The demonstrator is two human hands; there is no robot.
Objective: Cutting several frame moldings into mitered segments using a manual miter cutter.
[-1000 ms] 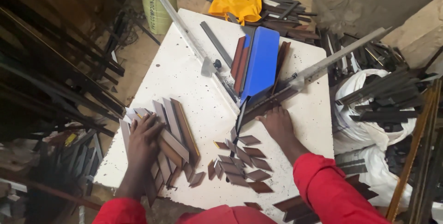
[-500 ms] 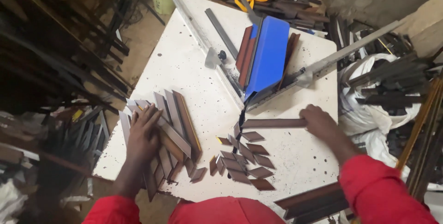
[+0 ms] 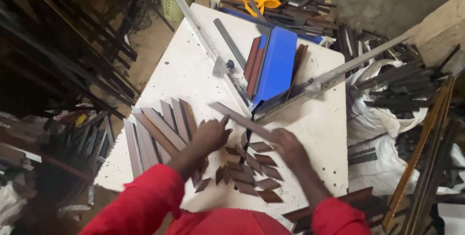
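Here, both hands on one long brown strip (image 3: pixel 240 119) above the counter (image 3: pixel 189 70) middle: left hand (image 3: pixel 211 134) fingers pinching its near side, right hand (image 3: pixel 287 148) fingers hidden beneath, grip unclear. Short offcuts (image 3: pixel 254 174) heaped at near edge, partly covered.

Bare white table (image 3: pixel 193 70) lies open leftward; blue cutter (image 3: pixel 276 65) and metal rails (image 3: pixel 353 65) block behind.

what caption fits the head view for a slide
Both hands, left hand and right hand, lift a brown strip over small offcuts.
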